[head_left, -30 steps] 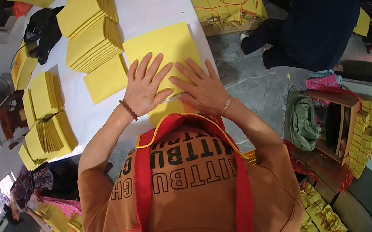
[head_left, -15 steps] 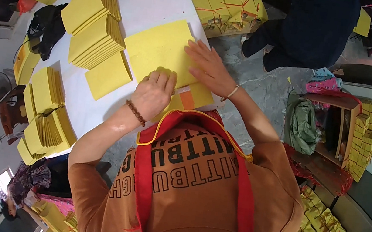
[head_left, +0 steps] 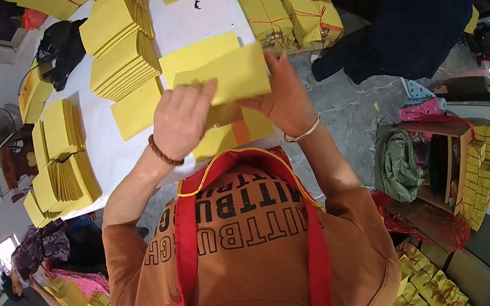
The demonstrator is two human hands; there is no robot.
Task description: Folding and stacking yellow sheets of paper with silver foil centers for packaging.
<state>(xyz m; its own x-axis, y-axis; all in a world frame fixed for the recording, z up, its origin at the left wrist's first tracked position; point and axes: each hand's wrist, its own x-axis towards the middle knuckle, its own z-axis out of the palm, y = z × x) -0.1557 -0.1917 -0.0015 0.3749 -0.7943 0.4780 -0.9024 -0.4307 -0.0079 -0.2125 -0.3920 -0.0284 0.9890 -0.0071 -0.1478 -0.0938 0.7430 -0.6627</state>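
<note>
A folded yellow paper sheet (head_left: 230, 75) is lifted off the white table (head_left: 214, 13), held between both my hands. My left hand (head_left: 180, 116), with a brown bead bracelet at the wrist, grips its left lower edge. My right hand (head_left: 286, 99), with a pale bangle, grips its right edge. Under the hands lie more flat yellow sheets (head_left: 199, 54), and an orange piece (head_left: 240, 131) shows near the table's front edge.
Fanned stacks of yellow paper (head_left: 119, 50) stand to the left, more stacks (head_left: 64, 160) at the table's left end. Tied yellow bundles (head_left: 301, 6) lie at the far edge by a person in dark clothes (head_left: 409, 32). A black bag (head_left: 60, 48) is at left. A wooden shelf (head_left: 442, 160) stands right.
Both hands went from pressing flat on the yellow sheet to folding it, and now hold the folded sheet raised off the table.
</note>
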